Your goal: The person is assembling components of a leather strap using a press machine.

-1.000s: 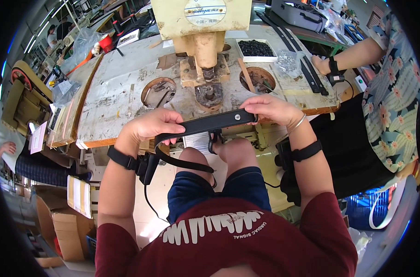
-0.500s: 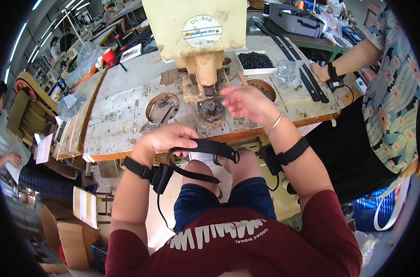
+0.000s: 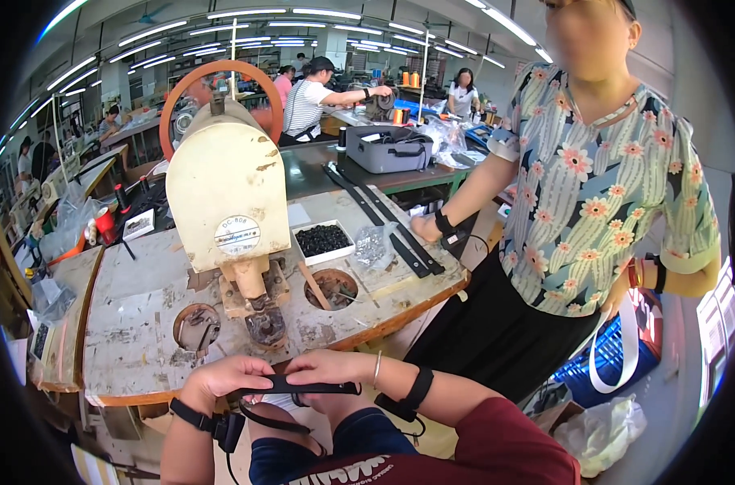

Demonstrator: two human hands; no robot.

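Observation:
A black strap (image 3: pixel 332 388) is stretched sideways in front of the worktable's near edge, above my lap. Its left part is pinched in my left hand (image 3: pixel 228 378), fingers closed. My right hand (image 3: pixel 324 369) also closes on it, close beside the left one. One loose end of the strap curls down below my hands. Just beyond them stands a cream press machine (image 3: pixel 228 186) with a red-brown wheel; its lower die (image 3: pixel 266 325) has no strap on it.
On the worktable (image 3: pixel 133 323) sit a white tray (image 3: pixel 350 249) of small black parts, a clear bag (image 3: pixel 374 246) and long black straps (image 3: pixel 416 257). Two round holes open in its top. At the right a co-worker (image 3: pixel 586 186) rests a hand on the table; a blue basket (image 3: pixel 618 352) stands behind.
My view has swung up and to the right, bringing the co-worker into fuller sight. My right hand has come back from beside the die and taken hold of the strap next to my left.

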